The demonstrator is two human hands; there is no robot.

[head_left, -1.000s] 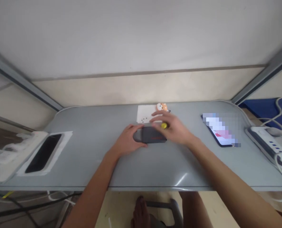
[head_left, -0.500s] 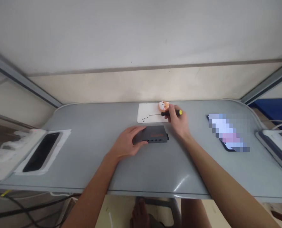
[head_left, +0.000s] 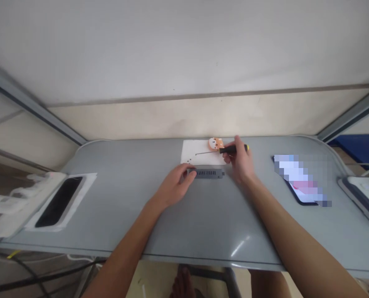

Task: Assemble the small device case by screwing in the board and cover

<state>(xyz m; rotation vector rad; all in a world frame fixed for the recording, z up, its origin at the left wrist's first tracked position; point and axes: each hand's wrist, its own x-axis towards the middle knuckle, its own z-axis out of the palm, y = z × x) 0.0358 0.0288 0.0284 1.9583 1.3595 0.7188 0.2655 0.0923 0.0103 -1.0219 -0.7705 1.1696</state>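
My left hand [head_left: 179,186] grips the left end of a dark grey metal box [head_left: 207,173], thumb in front and fingers behind. The box is tilted so that its slotted long side faces me. In my right hand [head_left: 239,159] is a screwdriver [head_left: 229,149] with a black and yellow handle, its thin shaft pointing left over a sheet of white paper [head_left: 189,147]. A tiny dark speck, perhaps a screw, shows at the shaft's tip. Several small dark screws [head_left: 189,160] lie at the paper's lower left. An orange and white animal-faced object [head_left: 215,143] sits on the paper behind the shaft.
On the grey table [head_left: 125,186], a phone [head_left: 299,180] with a lit, blurred screen lies at the right. A white power strip [head_left: 366,198] is at the right edge. At the left, a black phone [head_left: 59,202] rests on white paper beside white plugs and cables.
The box has been tipped from lying flat, so its slotted side now faces me. My right hand has moved slightly right with the screwdriver. The view has shifted a little.
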